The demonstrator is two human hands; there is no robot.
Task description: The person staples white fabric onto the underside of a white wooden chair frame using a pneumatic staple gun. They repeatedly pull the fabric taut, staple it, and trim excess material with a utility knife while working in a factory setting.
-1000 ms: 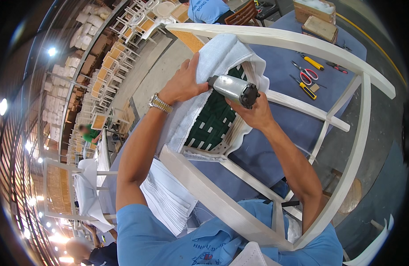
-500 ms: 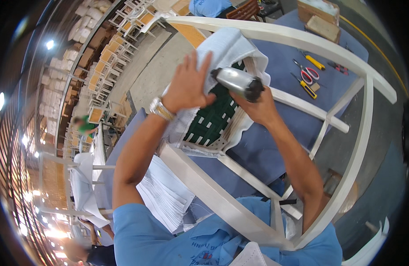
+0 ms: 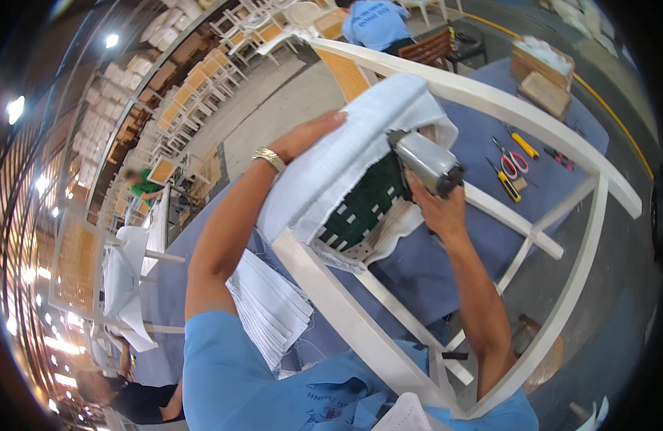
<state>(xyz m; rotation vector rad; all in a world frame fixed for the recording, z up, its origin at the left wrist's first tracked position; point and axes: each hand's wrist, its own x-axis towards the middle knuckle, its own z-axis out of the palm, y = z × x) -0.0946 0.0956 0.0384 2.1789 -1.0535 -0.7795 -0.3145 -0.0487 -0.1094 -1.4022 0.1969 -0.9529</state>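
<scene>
A white wooden chair frame lies tipped over a blue-covered table. Its seat shows dark green webbing under a white fabric cover. My left hand presses flat on the white fabric at the seat's left edge; a gold watch sits on that wrist. My right hand grips a silver staple gun, its nose against the seat's upper right edge. The fingers of my left hand are partly hidden behind the fabric.
Scissors, yellow-handled tools and a wooden box lie on the far table side. A stack of white fabric pieces hangs at the table's near left. A person in blue stands beyond; rows of chairs fill the left.
My left hand has slid further up and flattened on the fabric. The staple gun in my right hand has shifted up along the seat edge, and the view has drawn closer.
</scene>
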